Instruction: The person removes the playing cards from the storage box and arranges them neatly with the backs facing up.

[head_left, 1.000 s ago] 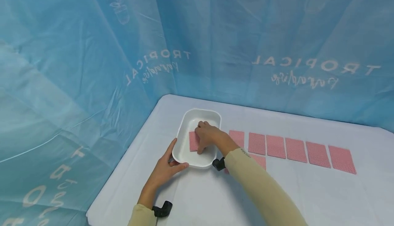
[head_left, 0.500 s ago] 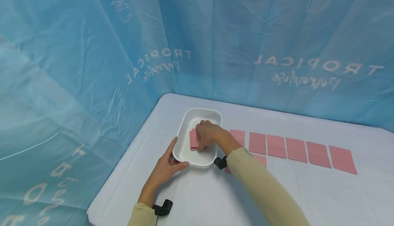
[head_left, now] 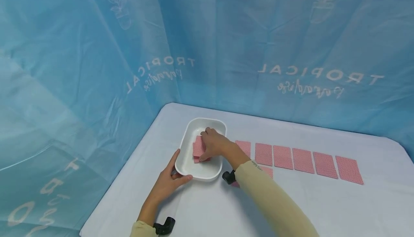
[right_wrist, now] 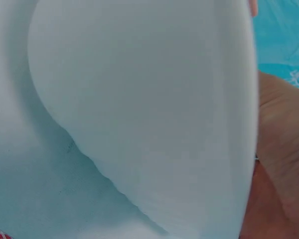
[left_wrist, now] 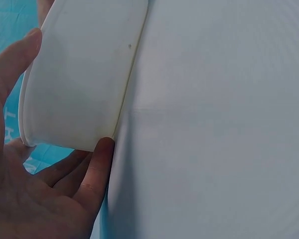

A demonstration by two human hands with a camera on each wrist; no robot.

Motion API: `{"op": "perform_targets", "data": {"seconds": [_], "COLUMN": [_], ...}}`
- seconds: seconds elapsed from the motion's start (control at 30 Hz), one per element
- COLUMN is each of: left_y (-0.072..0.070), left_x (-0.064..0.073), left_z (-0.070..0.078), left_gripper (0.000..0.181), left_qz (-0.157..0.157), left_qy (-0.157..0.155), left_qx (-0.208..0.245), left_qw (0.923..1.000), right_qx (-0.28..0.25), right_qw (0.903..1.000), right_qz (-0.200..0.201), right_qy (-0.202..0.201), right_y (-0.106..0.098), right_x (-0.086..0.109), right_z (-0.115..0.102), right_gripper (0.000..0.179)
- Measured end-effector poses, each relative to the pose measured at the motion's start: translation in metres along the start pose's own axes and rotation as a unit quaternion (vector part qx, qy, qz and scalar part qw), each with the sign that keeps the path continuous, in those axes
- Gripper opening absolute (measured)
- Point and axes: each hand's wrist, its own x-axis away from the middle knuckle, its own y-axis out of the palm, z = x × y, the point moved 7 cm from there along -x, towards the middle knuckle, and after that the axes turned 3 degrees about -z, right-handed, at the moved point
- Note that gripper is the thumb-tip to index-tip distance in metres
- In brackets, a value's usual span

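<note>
My left hand holds the near left corner of a white tray, thumb at the near rim and fingers along the left side. In the left wrist view, its fingertips press against the outer wall and the bottom edge. Inside the tray, my right hand pinches a playing card with a red and white patterned back, face down. Beneath that card another playing card shows, set slightly askew; the hand covers part of both. In the right wrist view the tray wall hides the fingers.
Several face-down playing cards lie in a row to the right of the tray on a white-covered table. Part of a nearer row, including a card, shows behind the right sleeve. Blue curtains hang around the table's back and left.
In the tray, the card under my right hand has shifted against the one below, so more of the lower card shows. The left hand keeps its hold; the view has tilted slightly.
</note>
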Motion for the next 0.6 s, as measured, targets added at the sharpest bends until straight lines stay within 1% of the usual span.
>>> {"op": "perform_targets", "data": {"seconds": [0.1, 0.27, 0.33, 0.47, 0.6], "left_y": [0.002, 0.000, -0.001, -0.001, 0.000], "left_x": [-0.003, -0.012, -0.013, -0.015, -0.013], "left_z": [-0.003, -0.021, -0.025, -0.026, -0.027], "left_gripper": [0.100, 0.100, 0.100, 0.101, 0.102], "left_qz": [-0.004, 0.010, 0.011, 0.003, 0.000], "left_qy": [0.002, 0.005, 0.005, 0.003, -0.005], "left_qx": [0.000, 0.001, 0.002, 0.007, 0.008], "left_qw": [1.0000, 0.9999, 0.9999, 1.0000, 1.0000], "right_qx": [0.000, 0.008, 0.006, 0.006, -0.002], "right_qw": [1.0000, 0.9999, 0.9998, 0.9998, 0.9999], "right_qz": [0.005, 0.010, 0.010, 0.011, 0.005], "right_qy": [0.001, -0.011, -0.018, -0.015, -0.015], "right_y": [-0.001, -0.004, -0.006, -0.009, -0.008], "right_x": [0.002, 0.003, 0.004, 0.007, 0.010], "right_z": [0.001, 0.000, -0.001, -0.002, -0.002], "right_gripper": [0.087, 0.088, 0.087, 0.086, 0.088]}}
